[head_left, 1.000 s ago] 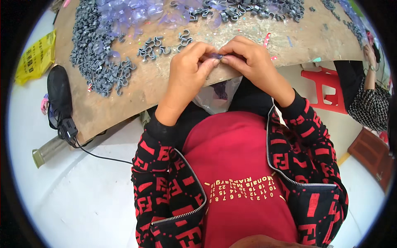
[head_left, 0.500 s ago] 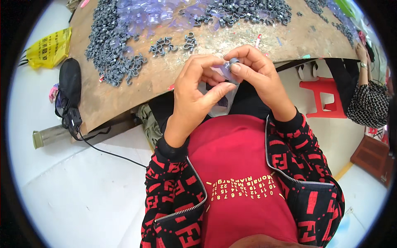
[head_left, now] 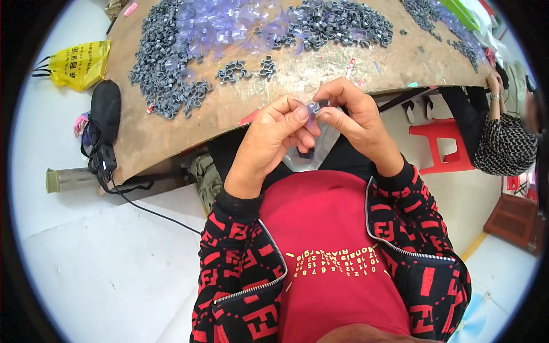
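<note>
My left hand [head_left: 267,134] pinches a small translucent purple plastic piece [head_left: 311,117] between thumb and fingers. A small grey plastic clip [head_left: 323,104] is gripped by the thumb and forefinger of my right hand [head_left: 360,119]. The two parts meet in front of my chest, just off the table's near edge; whether they are joined cannot be made out. Below them a clear plastic bag [head_left: 320,150] lies at my lap with something dark in it. On the table beyond, a few loose grey clips [head_left: 233,71] lie nearest my hands.
Heaps of grey clips [head_left: 166,63] and purple plastic pieces [head_left: 209,26] cover the far part of the wooden table [head_left: 154,140]. A yellow bag [head_left: 80,64] and a black pouch with a cable [head_left: 104,111] are at the left. Another person [head_left: 503,137] sits at the right, near a red stool [head_left: 440,146].
Both hands have lowered slightly toward me. My left thumb has shifted up along the purple piece, and the grey clip has turned between my right fingers. The view has shifted a little.
</note>
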